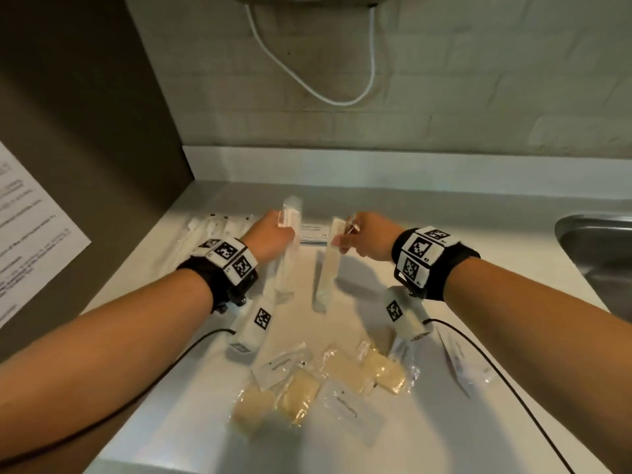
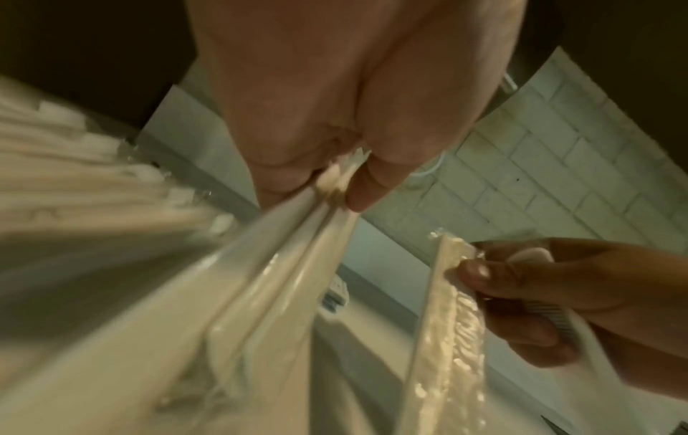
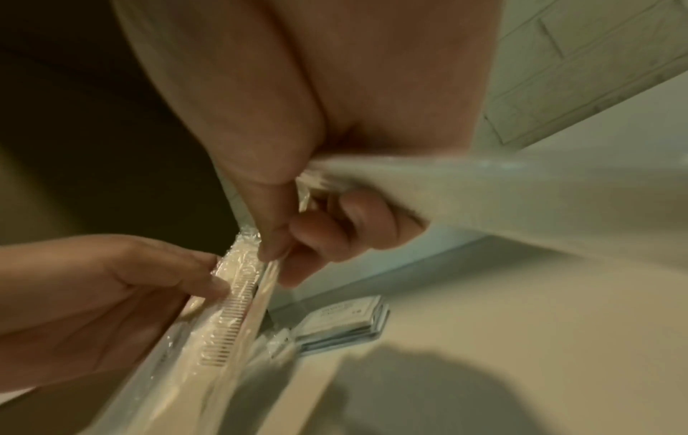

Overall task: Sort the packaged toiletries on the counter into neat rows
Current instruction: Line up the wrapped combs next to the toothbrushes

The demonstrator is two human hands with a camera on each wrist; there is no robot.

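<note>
Fingers (image 2: 366, 188) of left hand (image 1: 273, 236) pinched on the top end of a long clear-wrapped packet (image 1: 287, 248), apparently a toothbrush; fingers (image 3: 273, 238) of right hand (image 1: 366, 239) clamped likewise on a second long packet (image 1: 328, 265), comb teeth showing through the wrap in the right wrist view. Both packets held up off the tabletop (image 1: 485, 268), hanging side by side and tilted, well clear of the mixed heap (image 1: 328, 374) of small sachets and pale soap-like packs nearer the body. Probably mid-carry toward a row. Best done by lowering each packet flat, long edges parallel to the ones already laid at far left (image 1: 219, 222), ends levelled before letting go; comb kept apart from brushes, like with like. Light pinch enough, since wrap looks slippery and crinkly; gripping at one end lets the packet swing, so worth steadying the low end against the tabletop first. Hard to make out: count and kind of packets in the far-left row, blurred and partly behind the left wrist; print on the flat stack (image 1: 313, 234) between the hands; whether the left packet holds one item or two; sink (image 1: 595, 248) cut off at the right edge.
</note>
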